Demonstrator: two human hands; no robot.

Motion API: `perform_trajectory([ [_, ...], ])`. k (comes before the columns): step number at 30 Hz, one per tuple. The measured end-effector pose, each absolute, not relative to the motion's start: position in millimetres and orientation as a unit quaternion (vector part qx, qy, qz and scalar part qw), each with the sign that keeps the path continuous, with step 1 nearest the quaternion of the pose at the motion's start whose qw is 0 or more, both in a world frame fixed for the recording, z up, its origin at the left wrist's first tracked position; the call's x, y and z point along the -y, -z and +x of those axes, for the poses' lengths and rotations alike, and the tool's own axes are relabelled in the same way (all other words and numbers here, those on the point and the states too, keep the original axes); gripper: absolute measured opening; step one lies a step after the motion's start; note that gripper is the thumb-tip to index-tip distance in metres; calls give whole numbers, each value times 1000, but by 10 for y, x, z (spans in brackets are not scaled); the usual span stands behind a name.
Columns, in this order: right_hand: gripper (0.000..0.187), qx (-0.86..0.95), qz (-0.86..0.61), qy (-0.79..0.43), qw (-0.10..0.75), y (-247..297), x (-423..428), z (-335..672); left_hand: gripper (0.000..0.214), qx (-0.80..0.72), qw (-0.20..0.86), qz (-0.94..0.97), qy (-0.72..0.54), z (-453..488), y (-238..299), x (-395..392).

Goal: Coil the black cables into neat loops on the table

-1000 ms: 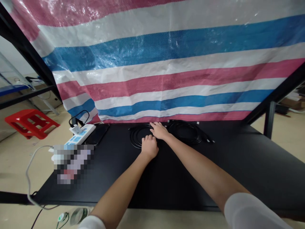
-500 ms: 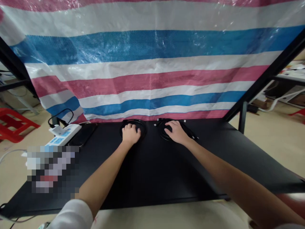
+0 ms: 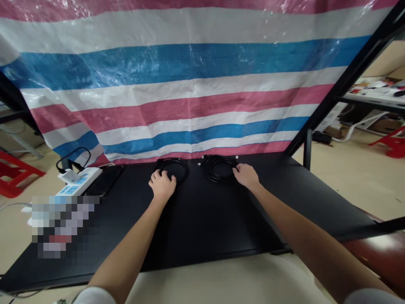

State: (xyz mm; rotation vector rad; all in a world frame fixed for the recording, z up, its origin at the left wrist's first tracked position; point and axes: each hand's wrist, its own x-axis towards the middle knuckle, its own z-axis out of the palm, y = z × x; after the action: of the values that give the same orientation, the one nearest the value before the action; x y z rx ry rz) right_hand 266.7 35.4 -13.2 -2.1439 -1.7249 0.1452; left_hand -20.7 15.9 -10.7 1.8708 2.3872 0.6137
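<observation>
Two coiled black cables lie at the back of a black table (image 3: 205, 228). My left hand (image 3: 162, 185) rests at the near-left edge of the left coil (image 3: 177, 165), fingers curled and touching it. My right hand (image 3: 247, 175) sits at the right edge of the right coil (image 3: 218, 168), fingers bent down onto its loop. Whether either hand truly grips its cable is hard to see.
A striped red, white and blue tarp (image 3: 190, 84) hangs behind the table. A white power strip (image 3: 79, 180) and a dark phone (image 3: 104, 181) lie at the left. Red stools (image 3: 12, 173) stand on the floor at the left and far right. A black frame post (image 3: 332, 93) rises at the right.
Both hands slid off the centres of the coils toward their outer edges, the left hand to the near left, the right hand to the right. The view shifted slightly.
</observation>
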Motion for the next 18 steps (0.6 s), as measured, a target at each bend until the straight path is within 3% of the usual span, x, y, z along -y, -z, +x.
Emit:
perform_trajectory([
  [3,19,567,-778,-101,250,25,-338,2636,41,-782,36,596,-179,-203,122,-114],
  [9,16,518,-696,-191,459,-81,-325,2687,42,-753,26,606,-254,-227,47,-120],
  [15,17,541,-542,-256,590,-229,-221,2620,45,-575,181,705,-374,240,-122,-97],
  [18,26,562,-486,-282,607,-381,-118,2555,23,-526,266,678,-439,519,-212,-57],
])
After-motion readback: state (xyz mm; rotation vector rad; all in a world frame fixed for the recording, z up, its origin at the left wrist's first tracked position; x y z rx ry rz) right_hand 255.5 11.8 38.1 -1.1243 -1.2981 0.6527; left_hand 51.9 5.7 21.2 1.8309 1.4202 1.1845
